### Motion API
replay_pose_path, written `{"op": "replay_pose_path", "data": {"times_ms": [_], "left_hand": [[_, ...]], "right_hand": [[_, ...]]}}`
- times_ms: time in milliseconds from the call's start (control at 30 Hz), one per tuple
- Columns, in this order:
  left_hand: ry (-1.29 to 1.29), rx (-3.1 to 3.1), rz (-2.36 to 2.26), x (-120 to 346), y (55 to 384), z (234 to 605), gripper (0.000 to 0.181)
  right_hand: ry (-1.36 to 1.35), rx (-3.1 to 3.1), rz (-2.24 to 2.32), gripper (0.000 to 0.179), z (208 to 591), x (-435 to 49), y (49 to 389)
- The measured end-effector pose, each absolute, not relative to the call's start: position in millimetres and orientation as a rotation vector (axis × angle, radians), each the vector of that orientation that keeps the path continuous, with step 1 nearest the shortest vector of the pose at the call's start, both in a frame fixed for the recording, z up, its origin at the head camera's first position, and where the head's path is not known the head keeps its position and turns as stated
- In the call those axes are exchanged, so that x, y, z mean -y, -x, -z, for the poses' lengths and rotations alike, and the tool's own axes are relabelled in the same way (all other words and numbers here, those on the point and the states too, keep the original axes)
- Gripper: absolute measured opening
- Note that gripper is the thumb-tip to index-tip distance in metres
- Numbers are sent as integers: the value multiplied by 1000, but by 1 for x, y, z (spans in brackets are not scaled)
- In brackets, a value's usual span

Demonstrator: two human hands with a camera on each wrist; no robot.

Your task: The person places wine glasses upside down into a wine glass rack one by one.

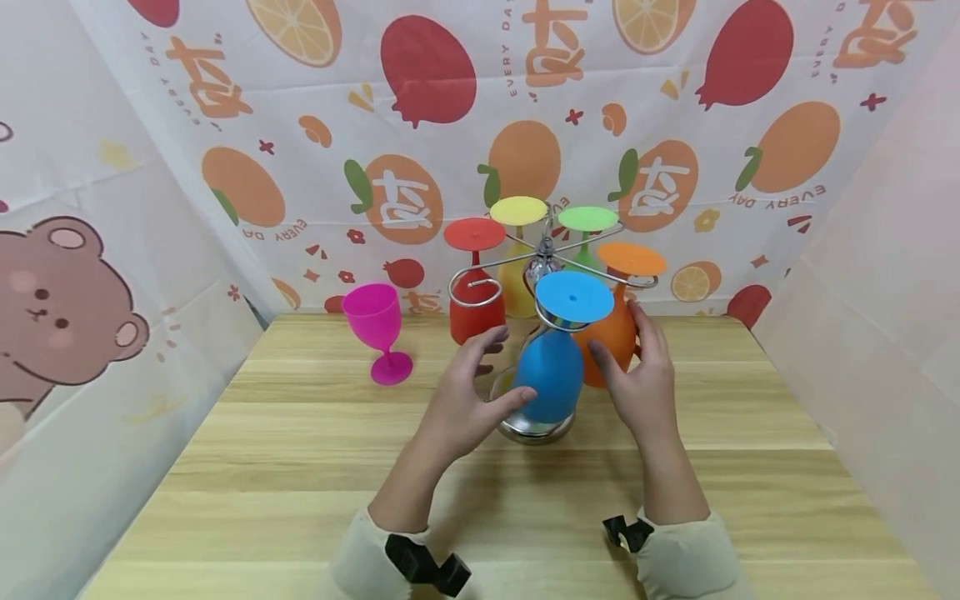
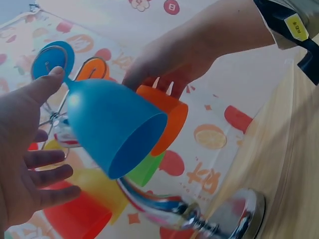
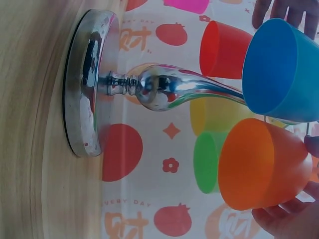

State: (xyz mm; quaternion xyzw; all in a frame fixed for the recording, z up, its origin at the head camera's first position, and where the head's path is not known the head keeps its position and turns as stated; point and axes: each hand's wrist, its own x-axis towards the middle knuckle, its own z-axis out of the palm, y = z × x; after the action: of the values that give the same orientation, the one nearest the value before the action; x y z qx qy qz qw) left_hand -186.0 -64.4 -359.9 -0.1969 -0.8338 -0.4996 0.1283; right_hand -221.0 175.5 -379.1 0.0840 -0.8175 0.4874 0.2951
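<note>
A chrome stand point(image 1: 534, 433) with curled wire arms holds several plastic goblets upside down by their feet. The blue goblet point(image 1: 551, 375) hangs nearest, and the orange goblet point(image 1: 611, 329) hangs to its right. My right hand point(image 1: 647, 387) holds the orange bowl, its thumb on the near side and its fingers round the far side, as the left wrist view also shows. Left of the blue goblet, my left hand point(image 1: 465, 400) is spread, the thumb close to the blue bowl; whether it touches, I cannot tell. Red point(image 1: 476, 308), yellow point(image 1: 517, 210) and green point(image 1: 587, 219) goblets hang behind.
A magenta goblet point(image 1: 375, 317) stands upright on the wooden table point(image 1: 300, 467), left of the stand. Behind the table hangs a fruit-printed cloth point(image 1: 427, 75). Pale cloth walls flank both sides, the left one bearing a cartoon bear point(image 1: 52, 300).
</note>
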Motion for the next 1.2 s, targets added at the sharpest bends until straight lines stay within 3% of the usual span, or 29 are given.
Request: {"op": "replay_pose_path", "data": {"times_ms": [233, 433, 800, 1200], "left_hand": [[566, 2270, 1346, 96, 183, 359, 66], [461, 2252, 988, 138, 213, 353, 52], [277, 2636, 455, 205, 283, 346, 71], [176, 2866, 232, 212, 322, 356, 74]], "right_hand": [[-215, 2194, -1290, 69, 378, -177, 220], [-209, 2197, -1302, 68, 377, -177, 219], [-212, 2214, -1320, 69, 376, -175, 218], [-205, 2221, -1327, 70, 378, -177, 221]]}}
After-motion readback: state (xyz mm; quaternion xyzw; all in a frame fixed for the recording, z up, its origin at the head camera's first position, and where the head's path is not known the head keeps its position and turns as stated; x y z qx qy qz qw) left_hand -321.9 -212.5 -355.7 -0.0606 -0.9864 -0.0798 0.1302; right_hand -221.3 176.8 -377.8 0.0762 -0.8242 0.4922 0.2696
